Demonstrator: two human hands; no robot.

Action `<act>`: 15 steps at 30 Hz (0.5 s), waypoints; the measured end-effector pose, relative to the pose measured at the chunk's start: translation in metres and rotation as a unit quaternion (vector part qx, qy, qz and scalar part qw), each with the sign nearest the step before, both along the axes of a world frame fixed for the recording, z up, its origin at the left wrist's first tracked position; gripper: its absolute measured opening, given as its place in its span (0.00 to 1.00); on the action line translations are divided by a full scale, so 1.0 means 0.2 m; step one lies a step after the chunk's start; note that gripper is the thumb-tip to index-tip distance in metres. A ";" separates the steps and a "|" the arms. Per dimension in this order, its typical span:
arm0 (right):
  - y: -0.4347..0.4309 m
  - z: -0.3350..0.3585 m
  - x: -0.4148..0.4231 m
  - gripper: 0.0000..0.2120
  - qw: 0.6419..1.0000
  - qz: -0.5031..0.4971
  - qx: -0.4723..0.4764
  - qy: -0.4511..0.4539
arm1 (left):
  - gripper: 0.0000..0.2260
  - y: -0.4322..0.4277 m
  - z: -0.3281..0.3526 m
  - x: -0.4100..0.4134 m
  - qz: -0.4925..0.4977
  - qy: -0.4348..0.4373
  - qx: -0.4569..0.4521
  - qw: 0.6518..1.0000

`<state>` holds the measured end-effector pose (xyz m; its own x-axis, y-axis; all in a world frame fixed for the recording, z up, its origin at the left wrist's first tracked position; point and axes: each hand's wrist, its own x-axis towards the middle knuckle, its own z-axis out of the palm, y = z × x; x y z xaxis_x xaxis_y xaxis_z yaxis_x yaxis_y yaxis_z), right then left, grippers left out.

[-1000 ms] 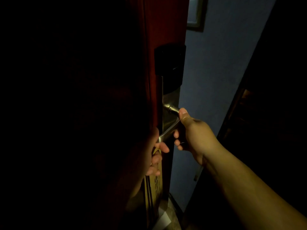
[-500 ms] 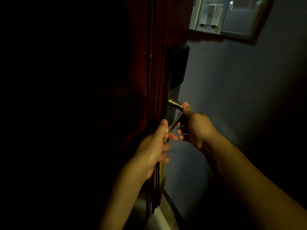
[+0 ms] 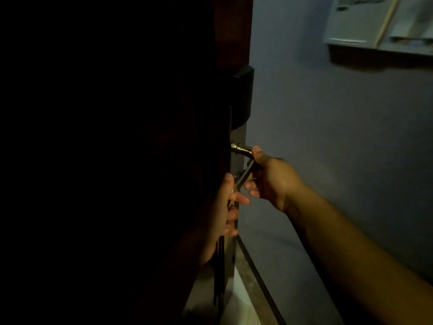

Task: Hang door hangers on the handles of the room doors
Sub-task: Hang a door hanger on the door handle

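Note:
A metal lever door handle (image 3: 241, 148) sticks out of the dark red door (image 3: 232, 31), below a black lock box (image 3: 242, 97). My right hand (image 3: 271, 179) is closed around the lever, thumb on its bend and fingers curled under it. My left hand (image 3: 225, 207) sits just below the lever's tip and grips several door hangers (image 3: 220, 266), which hang down as dark strips along the door's edge. Most of the door and of my left arm are lost in shadow.
A blue-grey wall (image 3: 339, 137) runs close on the right, with a white switch panel (image 3: 375, 22) high up. A dark skirting strip (image 3: 260, 285) and a pale floor (image 3: 236, 306) show at the bottom.
The door is now seen more edge-on and the wall panel has slid up and right. Both hands have stayed at the handle, and my left hand has sunk further into shadow.

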<state>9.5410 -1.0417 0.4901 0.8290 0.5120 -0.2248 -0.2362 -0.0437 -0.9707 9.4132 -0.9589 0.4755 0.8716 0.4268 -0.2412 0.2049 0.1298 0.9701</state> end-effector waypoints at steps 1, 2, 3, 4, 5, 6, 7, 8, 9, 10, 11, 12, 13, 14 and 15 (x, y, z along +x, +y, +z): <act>0.07 0.00 0.02 0.20 1.000 0.020 0.009 0.009 | 0.25 0.06 0.00 0.01 0.002 -0.013 -0.023 1.000; 0.13 0.00 0.03 0.20 0.999 0.035 0.016 0.019 | 0.24 0.11 0.01 0.01 0.015 -0.020 -0.034 0.999; 0.20 -0.01 0.04 0.21 0.998 0.046 0.022 0.030 | 0.24 0.15 0.01 0.02 0.037 -0.015 -0.034 0.999; 0.27 -0.01 0.05 0.21 0.997 0.054 0.030 0.040 | 0.24 0.20 0.01 0.04 0.065 -0.003 -0.027 0.998; 0.34 0.00 0.06 0.22 0.996 0.064 0.037 0.046 | 0.24 0.24 0.02 0.05 0.092 0.010 -0.019 0.996; 0.40 0.00 0.07 0.22 0.995 0.073 0.041 0.049 | 0.24 0.29 0.02 0.06 0.113 0.020 -0.012 0.993; 0.47 0.00 0.07 0.21 0.994 0.082 0.045 0.051 | 0.24 0.33 0.03 0.07 0.131 0.027 -0.008 0.991; 0.54 0.01 0.08 0.21 0.994 0.087 0.044 0.055 | 0.23 0.38 0.03 0.07 0.147 0.033 -0.004 0.989; 0.60 0.02 0.09 0.21 0.994 0.088 0.036 0.060 | 0.22 0.43 0.04 0.07 0.162 0.037 0.001 0.986; 0.66 0.03 0.10 0.21 0.994 0.090 0.022 0.059 | 0.22 0.48 0.05 0.07 0.176 0.040 0.006 0.984; 0.72 0.04 0.11 0.21 0.994 0.097 0.011 0.050 | 0.22 0.53 0.06 0.07 0.185 0.041 0.009 0.982; 0.78 0.04 0.12 0.21 0.993 0.112 0.004 0.034 | 0.22 0.57 0.06 0.07 0.191 0.039 0.014 0.981; 0.84 0.04 0.14 0.21 0.991 0.131 -0.003 0.016 | 0.22 0.62 0.07 0.07 0.198 0.038 0.018 0.979; 0.90 0.03 0.15 0.21 0.989 0.150 -0.014 -0.002 | 0.22 0.67 0.07 0.07 0.205 0.037 0.020 0.978; 0.96 0.03 0.16 0.22 0.985 0.170 -0.029 -0.017 | 0.23 0.72 0.07 0.07 0.213 0.034 0.021 0.976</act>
